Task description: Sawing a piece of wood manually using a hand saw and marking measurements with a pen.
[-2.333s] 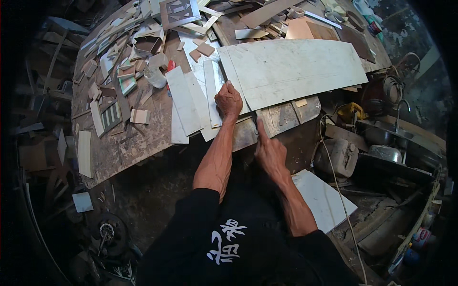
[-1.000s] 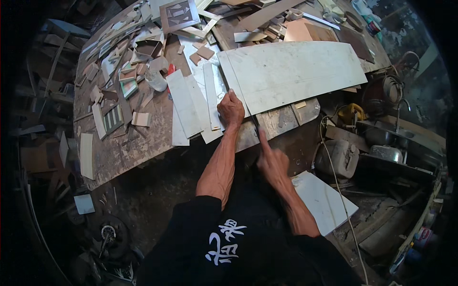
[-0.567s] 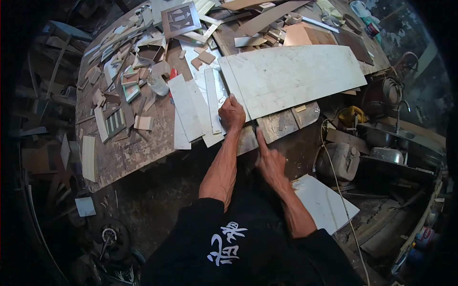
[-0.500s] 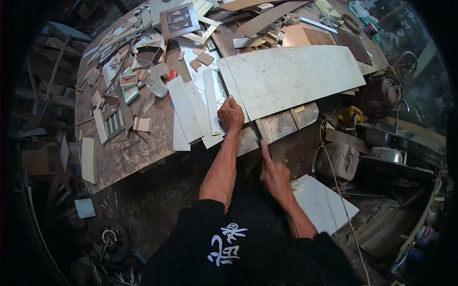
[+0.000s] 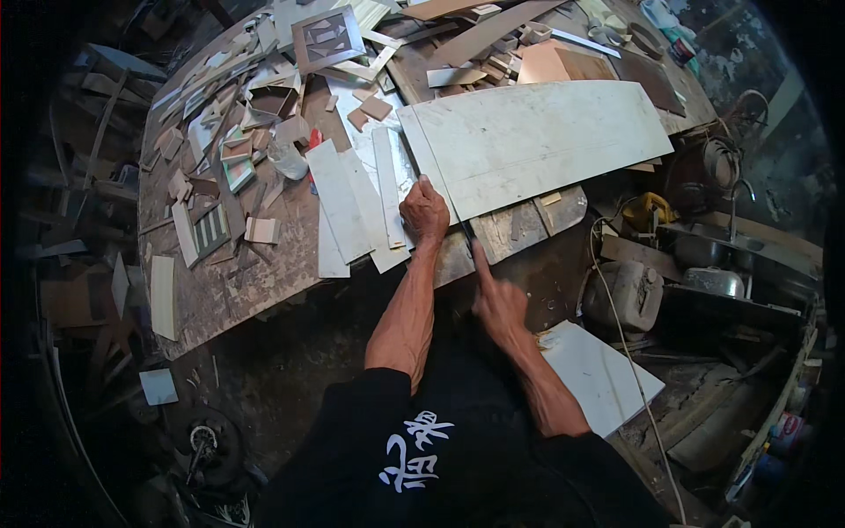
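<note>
A large pale board (image 5: 546, 141) lies across the right side of the workbench, with a thin line running across it near its left end. My left hand (image 5: 424, 211) is closed on that left end, thumb uppermost, close to the near corner. Just to its right, my right hand (image 5: 500, 304) is closed below the board's near edge, index finger stretched forward. A narrow dark blade, seemingly of a handsaw (image 5: 466, 231), runs from this finger to the line at the board's edge. Its handle is hidden in the fist.
Pale strips (image 5: 339, 202) lie left of the board on the workbench (image 5: 255, 295). Wood offcuts and a framed panel (image 5: 327, 40) crowd the far left. At right are a jerrycan (image 5: 627, 295), a metal sink (image 5: 715, 282) and a hanging cable (image 5: 629, 370). A white panel (image 5: 598, 378) leans below.
My right hand has moved slightly forward and left toward the board, taking the saw with it. My left hand keeps its hold on the board's end.
</note>
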Available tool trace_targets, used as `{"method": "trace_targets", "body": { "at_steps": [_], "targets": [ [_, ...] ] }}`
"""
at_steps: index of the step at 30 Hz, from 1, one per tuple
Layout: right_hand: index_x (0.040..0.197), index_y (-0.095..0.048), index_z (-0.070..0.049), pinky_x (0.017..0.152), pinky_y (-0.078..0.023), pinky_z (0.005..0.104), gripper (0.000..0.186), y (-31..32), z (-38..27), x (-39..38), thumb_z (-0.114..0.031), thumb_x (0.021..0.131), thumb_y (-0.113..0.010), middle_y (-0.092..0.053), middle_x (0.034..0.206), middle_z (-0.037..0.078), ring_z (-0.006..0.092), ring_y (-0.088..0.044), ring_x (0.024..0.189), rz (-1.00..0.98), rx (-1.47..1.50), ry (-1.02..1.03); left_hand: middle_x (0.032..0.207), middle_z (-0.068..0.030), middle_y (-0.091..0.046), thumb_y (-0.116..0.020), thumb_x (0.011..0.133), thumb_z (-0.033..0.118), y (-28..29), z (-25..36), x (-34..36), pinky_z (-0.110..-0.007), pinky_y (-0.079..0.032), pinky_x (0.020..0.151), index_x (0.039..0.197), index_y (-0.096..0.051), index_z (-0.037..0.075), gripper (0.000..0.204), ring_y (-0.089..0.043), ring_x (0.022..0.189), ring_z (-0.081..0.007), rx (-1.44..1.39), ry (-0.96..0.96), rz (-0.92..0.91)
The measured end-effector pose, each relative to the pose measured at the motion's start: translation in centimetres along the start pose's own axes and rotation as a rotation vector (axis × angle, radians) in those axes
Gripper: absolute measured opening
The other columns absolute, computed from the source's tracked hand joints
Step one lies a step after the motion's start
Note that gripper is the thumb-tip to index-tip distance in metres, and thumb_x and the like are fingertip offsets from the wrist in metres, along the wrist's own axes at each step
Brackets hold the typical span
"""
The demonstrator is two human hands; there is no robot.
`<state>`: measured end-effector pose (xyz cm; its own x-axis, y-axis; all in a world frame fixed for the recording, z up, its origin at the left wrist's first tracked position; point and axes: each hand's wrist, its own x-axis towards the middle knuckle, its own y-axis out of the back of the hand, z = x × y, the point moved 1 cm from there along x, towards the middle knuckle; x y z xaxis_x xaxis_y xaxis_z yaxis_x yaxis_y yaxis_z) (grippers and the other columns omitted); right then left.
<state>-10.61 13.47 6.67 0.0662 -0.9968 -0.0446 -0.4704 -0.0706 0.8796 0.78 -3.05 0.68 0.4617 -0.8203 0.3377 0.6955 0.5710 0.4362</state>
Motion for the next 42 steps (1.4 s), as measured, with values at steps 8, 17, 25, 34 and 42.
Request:
{"method": "trace_targets", "body": {
  "at_steps": [8, 17, 25, 34, 42],
  "targets": [
    [0.145, -0.02, -0.017, 0.051, -0.044, 0.0493, 0.08, -0.1, 0.3, -4.4, -0.005, 0.074, -0.056, -0.061, 0.063, 0.019, 0.0378, -0.06, 0.057, -0.014, -0.019, -0.04, 0.056, -0.0229, -0.053, -0.045, 0.092, 0.022, 0.5, -0.7, -0.2, -0.051, -0.036, 0.052, 0.059, -0.051, 0.0, 0.041, -0.052, 0.053, -0.0431, 0.039, 0.011, 0.021],
    [0.145, -0.019, -0.016, 0.045, -0.042, 0.0461, 0.08, 0.6, 0.0, -5.3, -0.003, 0.075, -0.054, -0.059, 0.06, 0.021, 0.0371, -0.057, 0.05, -0.016, 0.058, -0.043, 0.058, -0.0241, -0.053, -0.043, 0.093, 0.024, 0.7, -0.6, 0.6, -0.05, -0.037, 0.054, 0.061, -0.052, -0.002, 0.042, -0.052, 0.056, -0.0432, 0.031, 0.062, -0.003],
    [0.146, -0.02, -0.016, 0.045, -0.043, 0.0456, 0.081, 0.0, 0.1, -3.9, -0.001, 0.074, -0.053, -0.059, 0.058, 0.018, 0.0341, -0.057, 0.048, 0.033, -0.017, 0.039, 0.059, -0.0234, -0.055, -0.044, 0.092, 0.024, 0.6, -1.2, 0.1, -0.05, -0.038, 0.053, 0.061, -0.051, 0.0, 0.041, -0.054, 0.056, -0.0436, 0.086, 0.058, 0.004],
    [0.145, -0.021, -0.017, 0.046, -0.042, 0.0474, 0.076, 1.6, -1.1, -2.9, -0.005, 0.077, -0.054, -0.058, 0.059, 0.022, 0.0377, -0.056, 0.049, -0.085, -0.026, -0.039, 0.06, -0.025, -0.055, -0.044, 0.092, 0.023, 0.6, -0.7, 0.1, -0.051, -0.037, 0.055, 0.063, -0.054, -0.002, 0.04, -0.053, 0.058, -0.0443, 0.067, 0.052, -0.023],
    [0.146, -0.019, -0.015, 0.045, -0.042, 0.0451, 0.082, -0.3, -0.8, -0.1, -0.003, 0.074, -0.055, -0.058, 0.057, 0.017, 0.0347, -0.056, 0.048, 0.06, -0.097, 0.034, 0.063, -0.0257, -0.057, -0.043, 0.092, 0.024, 0.7, -0.5, 0.1, -0.05, -0.04, 0.056, 0.063, -0.056, -0.002, 0.041, -0.055, 0.06, -0.0445, 0.126, 0.063, -0.062]
  ]
}}
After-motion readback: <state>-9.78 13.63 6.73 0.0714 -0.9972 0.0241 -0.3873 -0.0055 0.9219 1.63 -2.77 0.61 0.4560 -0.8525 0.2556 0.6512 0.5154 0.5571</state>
